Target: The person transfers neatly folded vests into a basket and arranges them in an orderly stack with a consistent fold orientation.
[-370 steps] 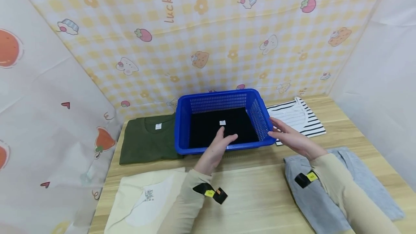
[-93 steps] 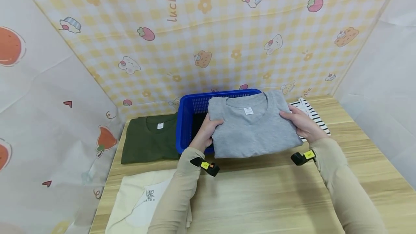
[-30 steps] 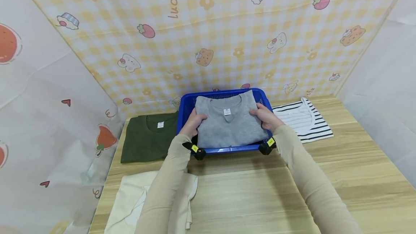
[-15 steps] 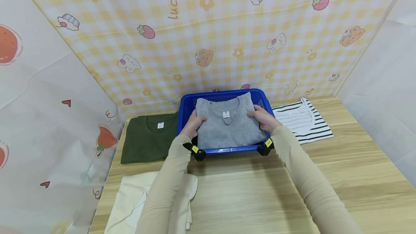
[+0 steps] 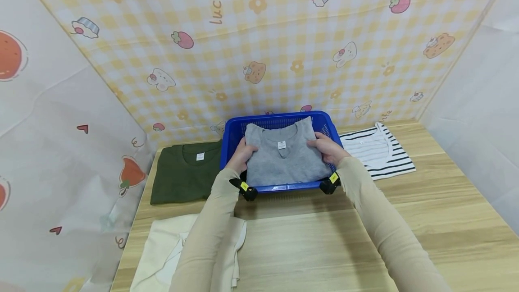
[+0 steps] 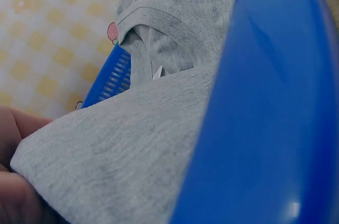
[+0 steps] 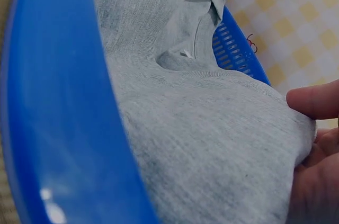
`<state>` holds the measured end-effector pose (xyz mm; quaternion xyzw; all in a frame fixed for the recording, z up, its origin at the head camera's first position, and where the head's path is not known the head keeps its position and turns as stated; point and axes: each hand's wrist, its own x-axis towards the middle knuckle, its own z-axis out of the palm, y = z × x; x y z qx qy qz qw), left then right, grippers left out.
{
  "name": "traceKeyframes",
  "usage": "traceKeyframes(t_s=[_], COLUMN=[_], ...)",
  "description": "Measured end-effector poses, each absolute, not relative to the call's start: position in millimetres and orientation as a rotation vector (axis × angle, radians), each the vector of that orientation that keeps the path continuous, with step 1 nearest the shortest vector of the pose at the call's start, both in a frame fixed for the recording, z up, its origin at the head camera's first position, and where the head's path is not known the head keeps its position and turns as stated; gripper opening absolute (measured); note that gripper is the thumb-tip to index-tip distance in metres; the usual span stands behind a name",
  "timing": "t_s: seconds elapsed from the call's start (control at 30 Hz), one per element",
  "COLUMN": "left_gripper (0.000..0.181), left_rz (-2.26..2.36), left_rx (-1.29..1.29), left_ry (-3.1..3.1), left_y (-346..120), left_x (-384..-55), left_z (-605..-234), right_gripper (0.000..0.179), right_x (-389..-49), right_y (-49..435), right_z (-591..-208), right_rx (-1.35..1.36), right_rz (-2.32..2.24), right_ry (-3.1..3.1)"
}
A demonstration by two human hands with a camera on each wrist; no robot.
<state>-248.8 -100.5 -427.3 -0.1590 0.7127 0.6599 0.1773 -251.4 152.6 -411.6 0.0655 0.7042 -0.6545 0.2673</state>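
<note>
Grips of left hand (image 5: 241, 156) and right hand (image 5: 330, 148) pinch the sides of a gray shirt (image 5: 284, 165) inside a blue basket (image 5: 288, 187) near the back edge of the tabletop (image 5: 300, 247). A green shirt (image 5: 182, 179) and a striped shirt (image 5: 375, 151) flank it; a cream shirt (image 5: 164, 233) lies by the left edge.
</note>
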Motion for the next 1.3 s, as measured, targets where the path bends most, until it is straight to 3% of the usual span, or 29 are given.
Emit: traceKeyframes(t_s=[1.3], left_gripper=[0.065], left_rz=[1.811], left_rx=[-0.511], left_ry=[2.045], left_y=[-98.9], left_x=[-249.7], left_z=[-432.6], right_gripper=[0.058], right_x=[-255.1], right_y=[152.4], right_z=[-416.2], right_rx=[0.214], right_rz=[-1.717], right_ry=[1.864])
